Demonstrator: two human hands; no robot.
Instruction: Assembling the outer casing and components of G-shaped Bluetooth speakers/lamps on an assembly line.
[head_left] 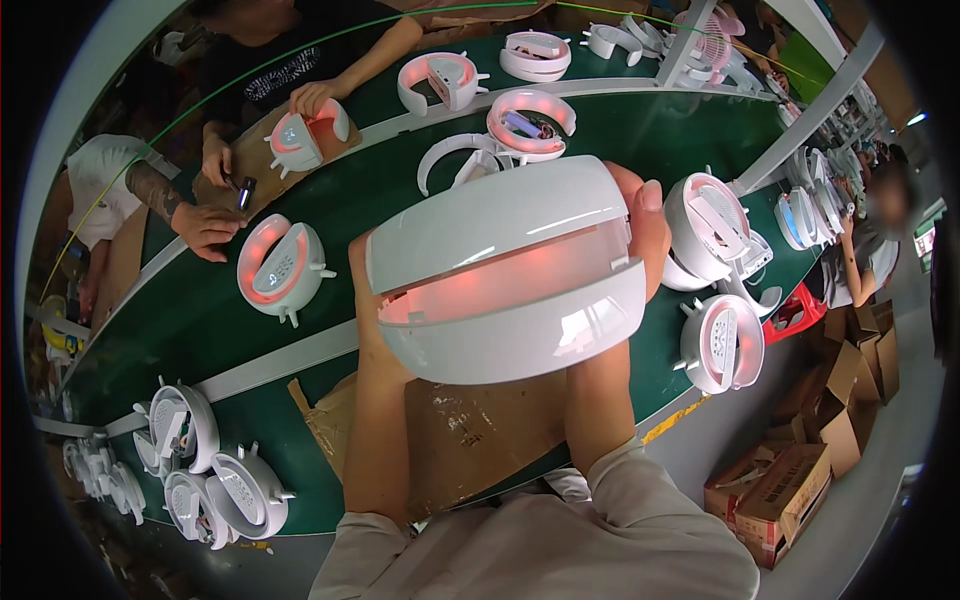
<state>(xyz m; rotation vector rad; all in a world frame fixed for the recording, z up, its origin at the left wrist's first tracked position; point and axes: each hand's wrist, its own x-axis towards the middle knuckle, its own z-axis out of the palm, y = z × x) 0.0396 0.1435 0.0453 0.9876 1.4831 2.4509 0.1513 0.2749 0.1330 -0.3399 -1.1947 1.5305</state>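
In the head view, both hands are holding a white shell (505, 330) just above the middle, over the near part of the green bench (650, 130). The left hand (364, 285) is gripping its 9 o'clock end, mostly hidden, so how far its fingers are curling cannot be told. The right hand (650, 235) is cupping the 3 o'clock end, partly open, its thumb pointing up and its fingers wrapping behind. A long slot is running between the shell's upper and lower parts, and pinkish-red light is glowing inside.

Clock directions are running from the shell. At 6 o'clock, a cardboard sheet (480, 440) is lying beneath the forearms. At 12 o'clock, a lit ring (530, 148) is standing with a purple cylinder (520, 124) inside. At 9 o'clock, a lit unit (297, 280) is resting alone. Toward 10 o'clock, a co-worker's hand (316, 97) is touching another lit unit (297, 148), while a tattooed arm's hand (208, 228) is resting near a dark tool (245, 193). Between 2 and 4 o'clock, white units (690, 250) are clustering; a red stool (797, 315) is standing beyond them. At 8 o'clock, more units (240, 490) are leaning together. Past 4 o'clock, a carton (770, 495) is sitting on the floor.
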